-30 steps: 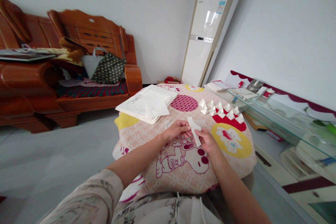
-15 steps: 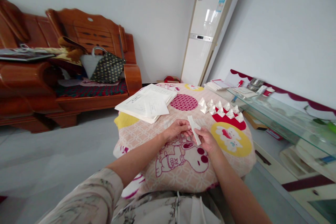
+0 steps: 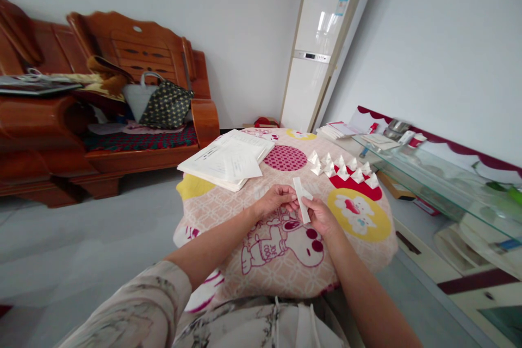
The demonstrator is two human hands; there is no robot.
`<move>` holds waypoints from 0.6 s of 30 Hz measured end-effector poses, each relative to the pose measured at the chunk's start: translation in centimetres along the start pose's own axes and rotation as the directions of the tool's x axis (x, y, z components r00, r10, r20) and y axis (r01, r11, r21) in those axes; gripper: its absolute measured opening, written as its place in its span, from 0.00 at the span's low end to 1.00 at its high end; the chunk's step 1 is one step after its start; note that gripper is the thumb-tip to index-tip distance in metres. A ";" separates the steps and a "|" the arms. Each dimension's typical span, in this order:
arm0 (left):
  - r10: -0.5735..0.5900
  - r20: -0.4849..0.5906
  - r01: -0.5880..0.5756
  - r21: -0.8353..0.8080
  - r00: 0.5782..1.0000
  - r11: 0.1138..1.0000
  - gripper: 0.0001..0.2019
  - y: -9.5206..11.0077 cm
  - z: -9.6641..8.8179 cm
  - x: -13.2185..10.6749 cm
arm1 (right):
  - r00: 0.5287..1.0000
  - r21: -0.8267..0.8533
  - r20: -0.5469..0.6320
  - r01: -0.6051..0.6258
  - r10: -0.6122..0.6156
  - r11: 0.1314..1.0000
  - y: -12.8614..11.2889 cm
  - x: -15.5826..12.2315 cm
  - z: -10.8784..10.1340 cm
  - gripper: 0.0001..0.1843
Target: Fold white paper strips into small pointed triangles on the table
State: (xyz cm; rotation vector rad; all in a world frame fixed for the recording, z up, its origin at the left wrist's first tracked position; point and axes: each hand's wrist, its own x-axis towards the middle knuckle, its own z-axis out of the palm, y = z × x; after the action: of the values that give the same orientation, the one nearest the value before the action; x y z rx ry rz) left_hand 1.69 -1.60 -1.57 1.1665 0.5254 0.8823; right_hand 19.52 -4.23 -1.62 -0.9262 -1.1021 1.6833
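Note:
A narrow folded piece of white paper [image 3: 301, 200] is held between both hands, above the cartoon-print cloth [image 3: 265, 277]. My left hand [image 3: 277, 199] pinches its left side, the fingers curled in. From the right, my right hand [image 3: 321, 214] grips it with the thumb lying on top. Beyond the hands, to the right, several small pointed folded-paper pieces [image 3: 342, 169] stand in two rows. Ahead and to the left lies a stack of printed sheets [image 3: 220, 160], with smaller loose slips on top.
Along the right runs a glass-topped cabinet [image 3: 432, 174] bearing papers, a cup and metal containers. A wooden sofa [image 3: 130, 49] with bags on it stands at the left. At the back is a tall white air conditioner [image 3: 305, 87].
The folded paper has turned slightly more upright between the fingers. Both hands hold nearly the same place, and the view has shifted very little.

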 end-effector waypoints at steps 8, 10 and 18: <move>-0.003 -0.009 0.003 0.001 1.000 1.000 0.19 0.0 0.2 -0.1 | 0.999 -0.052 0.054 -0.004 0.007 0.999 -0.1 -0.1 0.1 0.20; -0.015 -0.028 0.015 0.015 0.999 1.000 0.18 0.0 0.2 0.0 | 0.998 -0.066 0.058 0.005 -0.001 0.998 -0.3 -0.3 0.5 0.19; -0.047 -0.057 0.051 0.081 0.997 0.995 0.14 -0.2 0.0 0.1 | 0.987 -0.022 -0.135 0.079 -0.081 0.997 0.3 0.0 0.6 0.19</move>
State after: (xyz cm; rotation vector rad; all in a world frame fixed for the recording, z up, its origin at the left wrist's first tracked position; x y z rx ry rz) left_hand 1.76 -1.55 -1.72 1.2018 0.6376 0.8589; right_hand 18.84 -4.43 -1.68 -0.9796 -1.0490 1.5248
